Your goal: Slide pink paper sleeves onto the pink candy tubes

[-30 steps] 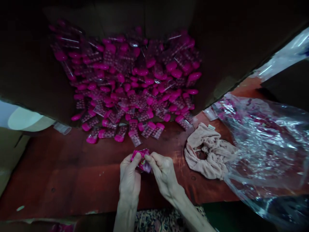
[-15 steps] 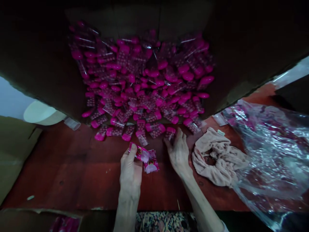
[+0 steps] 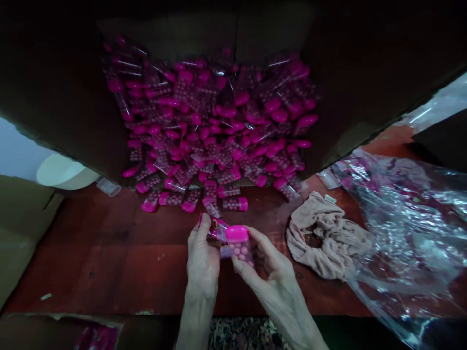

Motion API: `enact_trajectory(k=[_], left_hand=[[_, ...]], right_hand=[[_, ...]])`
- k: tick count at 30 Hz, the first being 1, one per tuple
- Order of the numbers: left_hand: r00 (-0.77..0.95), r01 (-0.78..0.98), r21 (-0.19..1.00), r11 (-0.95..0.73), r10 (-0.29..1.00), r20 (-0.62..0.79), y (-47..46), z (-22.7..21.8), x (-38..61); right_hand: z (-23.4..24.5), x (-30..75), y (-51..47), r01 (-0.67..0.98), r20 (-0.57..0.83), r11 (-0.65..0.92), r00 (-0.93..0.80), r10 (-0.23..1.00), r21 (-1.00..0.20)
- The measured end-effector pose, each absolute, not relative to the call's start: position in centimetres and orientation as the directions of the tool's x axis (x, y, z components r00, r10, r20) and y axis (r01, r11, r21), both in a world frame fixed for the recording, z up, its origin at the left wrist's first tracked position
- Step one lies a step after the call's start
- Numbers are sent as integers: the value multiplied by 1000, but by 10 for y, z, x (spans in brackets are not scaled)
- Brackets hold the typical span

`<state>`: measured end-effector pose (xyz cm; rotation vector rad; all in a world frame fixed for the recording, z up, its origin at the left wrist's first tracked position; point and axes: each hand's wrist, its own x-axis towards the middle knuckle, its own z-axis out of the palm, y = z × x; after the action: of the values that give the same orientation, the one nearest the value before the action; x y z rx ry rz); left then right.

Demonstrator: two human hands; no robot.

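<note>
My right hand grips a small clear container with a bright pink cap and round pale pink balls inside. It is held cap up, above the red table. Just left of it, my left hand pinches printed pink labels between thumb and fingers. The container partly covers these labels. Beyond both hands lies a heap of similar pink-capped containers, inside a dark box tipped toward me. Several of them have spilled onto the table at the box's edge.
A crumpled beige cloth lies right of my hands, beside a large clear plastic bag. At the left are a pale round bowl and a small clear cup. An open carton with pink items sits below the table edge.
My right hand has picked up a container from the front of the heap and brought it left and nearer, up to the labels. My left hand has shifted slightly right.
</note>
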<state>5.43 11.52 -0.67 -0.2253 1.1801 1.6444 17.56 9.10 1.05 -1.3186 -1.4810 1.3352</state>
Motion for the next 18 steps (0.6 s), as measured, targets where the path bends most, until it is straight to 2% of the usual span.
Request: enact_trajectory(k=[9,14,18], left_hand=[[-421,-829,558,31,623,-659,119,-8,61],[-487,-744,668,11,675,-554,120,-4,65],[-529,-599,800,13,744,-408,120,-1,66]], right_hand=[[4,180,89,286,-73,-17,-185,980,-958],[9,183,91,303,-108,-22,-270,957,-953],[8,188,90,346,-210,-106,-278,937,-932]])
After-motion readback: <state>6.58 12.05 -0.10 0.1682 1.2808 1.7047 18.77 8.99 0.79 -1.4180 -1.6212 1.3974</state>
